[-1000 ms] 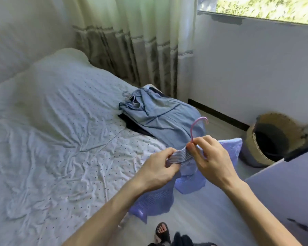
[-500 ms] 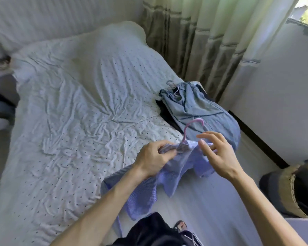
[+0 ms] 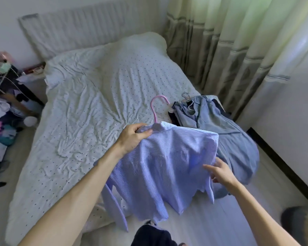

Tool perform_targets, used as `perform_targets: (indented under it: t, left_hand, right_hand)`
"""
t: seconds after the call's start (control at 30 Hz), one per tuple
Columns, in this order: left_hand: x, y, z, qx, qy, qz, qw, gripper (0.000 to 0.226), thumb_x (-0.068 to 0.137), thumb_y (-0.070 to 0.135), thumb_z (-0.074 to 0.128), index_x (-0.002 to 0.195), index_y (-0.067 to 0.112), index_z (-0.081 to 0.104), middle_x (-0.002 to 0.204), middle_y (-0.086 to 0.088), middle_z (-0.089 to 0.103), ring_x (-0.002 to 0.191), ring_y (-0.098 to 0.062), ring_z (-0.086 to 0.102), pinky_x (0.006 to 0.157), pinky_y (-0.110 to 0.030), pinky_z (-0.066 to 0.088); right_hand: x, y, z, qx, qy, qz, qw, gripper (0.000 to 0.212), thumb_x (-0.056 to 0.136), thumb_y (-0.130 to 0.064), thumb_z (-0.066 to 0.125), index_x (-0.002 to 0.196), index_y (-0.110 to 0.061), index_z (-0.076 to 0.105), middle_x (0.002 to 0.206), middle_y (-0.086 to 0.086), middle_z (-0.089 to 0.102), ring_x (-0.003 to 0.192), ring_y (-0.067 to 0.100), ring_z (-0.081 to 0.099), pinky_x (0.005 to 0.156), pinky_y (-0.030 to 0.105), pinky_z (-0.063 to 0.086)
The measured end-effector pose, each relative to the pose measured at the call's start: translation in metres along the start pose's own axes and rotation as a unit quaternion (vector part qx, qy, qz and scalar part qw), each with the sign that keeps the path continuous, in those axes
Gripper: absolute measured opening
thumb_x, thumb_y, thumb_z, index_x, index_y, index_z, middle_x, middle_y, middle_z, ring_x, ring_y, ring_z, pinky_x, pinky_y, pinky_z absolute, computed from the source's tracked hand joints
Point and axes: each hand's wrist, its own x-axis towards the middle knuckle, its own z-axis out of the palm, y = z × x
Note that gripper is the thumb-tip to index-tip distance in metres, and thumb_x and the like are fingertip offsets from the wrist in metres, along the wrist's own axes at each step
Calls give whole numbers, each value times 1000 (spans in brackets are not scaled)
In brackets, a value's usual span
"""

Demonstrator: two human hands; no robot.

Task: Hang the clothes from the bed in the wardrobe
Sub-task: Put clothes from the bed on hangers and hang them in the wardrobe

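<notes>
A lilac striped shirt [image 3: 160, 167] hangs on a pink hanger [image 3: 157, 107] over the bed's near corner. My left hand [image 3: 132, 137] grips the shirt at the collar, just below the hanger hook. My right hand [image 3: 220, 172] touches the shirt's right side lower down, fingers loosely spread. A pile of light blue clothes [image 3: 219, 126] on hangers lies on the bed's right edge, with a dark garment under it. The wardrobe is not in view.
The bed [image 3: 82, 125] has a wrinkled white dotted sheet. Curtains [image 3: 229, 50] hang at the back right. A cluttered stand and piled items [image 3: 2, 96] sit at the left. A woven basket [image 3: 304, 226] shows at the lower right on the floor.
The view has swung left. The shirt now hangs spread out on the hanger. My right hand left the collar and moved down to the shirt's right side; my left hand stays at the collar.
</notes>
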Motion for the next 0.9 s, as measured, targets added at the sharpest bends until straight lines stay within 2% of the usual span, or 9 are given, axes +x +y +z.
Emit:
perform_targets:
  t: [0.07, 0.17, 0.23, 0.3, 0.37, 0.43, 0.57, 0.73, 0.9]
  left_hand:
    - [30, -6, -13, 30, 32, -5, 999, 56, 89, 43, 70, 136, 14, 58, 139, -3, 57, 131, -20, 50, 110, -34, 38]
    - [77, -13, -33, 66, 83, -17, 994, 51, 92, 49, 63, 132, 18, 61, 127, 5, 61, 117, -17, 57, 99, -33, 45]
    - [113, -20, -45, 83, 120, -32, 989, 42, 98, 42, 58, 133, 19, 60, 116, 7, 56, 108, -16, 54, 90, -28, 41]
    - [154, -35, -55, 101, 137, -42, 984, 36, 99, 40, 56, 128, 20, 62, 113, 2, 62, 106, -22, 58, 90, -31, 45]
    - [201, -53, -65, 113, 148, -54, 981, 33, 99, 43, 55, 123, 22, 65, 113, -3, 67, 104, -25, 61, 94, -40, 49]
    - [247, -72, -73, 122, 152, -66, 979, 34, 99, 45, 53, 122, 22, 65, 113, -4, 68, 104, -28, 61, 96, -46, 49]
    - [349, -122, -89, 150, 153, -106, 971, 34, 101, 45, 49, 121, 22, 63, 112, -5, 64, 106, -30, 58, 96, -48, 47]
    - [456, -205, -79, 200, 113, -162, 960, 33, 102, 45, 44, 121, 23, 60, 119, -14, 59, 111, -38, 56, 93, -50, 46]
    - [528, -276, -44, 282, 100, -165, 940, 36, 104, 43, 39, 126, 21, 57, 123, -19, 55, 108, -42, 55, 86, -50, 46]
  right_hand:
    - [19, -8, 12, -54, -7, -6, 998, 11, 87, -13, 71, 81, -12, 63, 62, -2, 63, 56, 15, 54, 58, 30, 44]
    - [57, -26, 33, -149, -13, -22, 988, 18, 79, -32, 72, 80, -15, 70, 77, -2, 73, 78, 19, 67, 77, 35, 51]
    - [88, -38, 47, -203, -3, -33, 979, 21, 76, -36, 67, 67, -18, 60, 80, 4, 67, 83, 27, 62, 76, 35, 44]
    - [121, -50, 63, -203, -2, -23, 979, 27, 81, -23, 68, 61, -19, 50, 81, 5, 59, 82, 25, 56, 75, 36, 41]
    - [161, -58, 76, -186, -4, -19, 982, 18, 80, -20, 66, 67, -17, 53, 82, 2, 61, 81, 24, 58, 78, 40, 47]
    - [194, -72, 87, -166, -4, -5, 986, 12, 80, -24, 64, 85, -14, 61, 88, 1, 69, 88, 27, 65, 81, 41, 51]
    - [260, -110, 113, -186, 10, 26, 982, 17, 89, -19, 60, 101, -7, 56, 94, 9, 68, 89, 29, 62, 74, 36, 43]
    - [336, -116, 137, -241, 11, 76, 967, 27, 94, -19, 52, 77, -13, 32, 74, 9, 53, 63, 25, 46, 59, 37, 30]
    - [392, -85, 160, -295, -6, 119, 948, 26, 97, -15, 46, 77, -18, 29, 84, 3, 46, 70, 24, 43, 60, 36, 28]
